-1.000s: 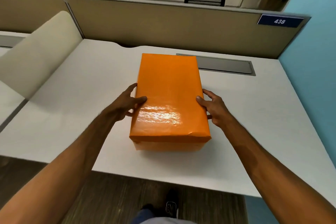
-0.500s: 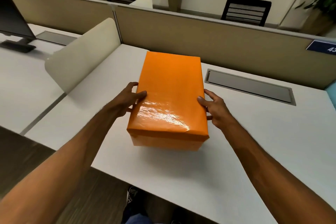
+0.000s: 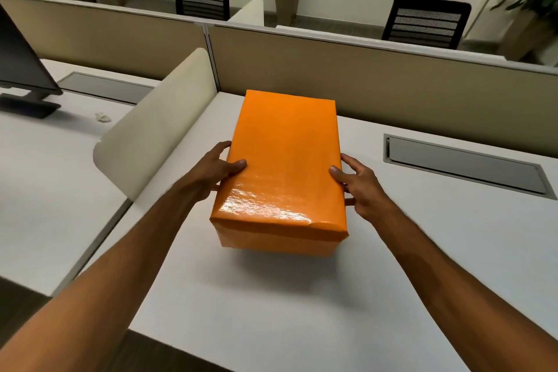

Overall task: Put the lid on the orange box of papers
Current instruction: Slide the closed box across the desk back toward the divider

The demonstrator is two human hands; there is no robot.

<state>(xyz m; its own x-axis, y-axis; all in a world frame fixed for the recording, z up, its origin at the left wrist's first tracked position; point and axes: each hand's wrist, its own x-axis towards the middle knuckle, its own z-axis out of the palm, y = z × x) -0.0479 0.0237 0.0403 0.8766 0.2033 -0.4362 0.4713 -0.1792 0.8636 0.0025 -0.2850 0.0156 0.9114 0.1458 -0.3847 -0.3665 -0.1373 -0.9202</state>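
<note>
The orange box (image 3: 276, 240) stands on the white desk (image 3: 271, 305) with its glossy orange lid (image 3: 283, 160) sitting over it, so the papers inside are hidden. My left hand (image 3: 216, 170) presses on the lid's left side, thumb on top and fingers down the side. My right hand (image 3: 359, 187) holds the lid's right side the same way. The near right corner of the lid is slightly dented.
A cream curved divider (image 3: 157, 127) stands left of the box. A beige partition (image 3: 377, 81) runs behind it. A grey cable hatch (image 3: 465, 167) lies in the desk at right. A monitor (image 3: 21, 69) stands on the neighbouring desk at left.
The view has swung left and up, bringing the monitor and neighbouring desk into sight. Both hands keep the same hold on the lid's sides; the box has not visibly shifted on the desk.
</note>
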